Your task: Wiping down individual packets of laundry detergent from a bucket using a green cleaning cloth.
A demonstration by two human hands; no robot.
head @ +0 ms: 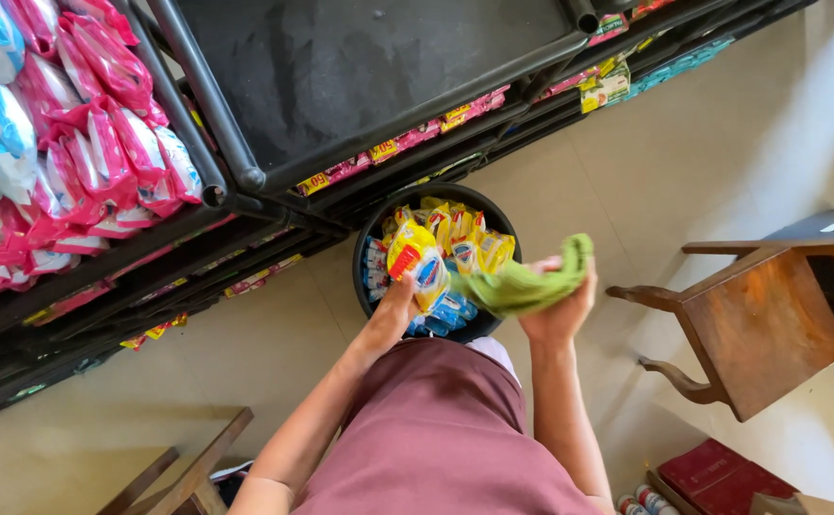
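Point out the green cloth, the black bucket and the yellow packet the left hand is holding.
green cloth (531,284), head view, middle of the bunched fabric.
black bucket (367,240), head view, left rim.
yellow packet (420,262), head view, its front, above the left hand (396,313).

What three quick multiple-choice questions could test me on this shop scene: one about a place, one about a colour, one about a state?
1. Where does the round black bucket of small packets stand?
A. on the pale tiled floor beside the black metal shelving
B. on the wooden chair
C. on the top shelf

2. What colour is the crumpled cloth in the right hand?
A. red
B. green
C. white

3. What is the left hand doing?
A. hanging free at the side
B. gripping a yellow packet with a red and blue label over the bucket
C. resting flat on a shelf

Answers: 1 A, the bucket sits on the tiles at the foot of the shelving. 2 B, the cloth is plainly green. 3 B, the fingers close on the packet.
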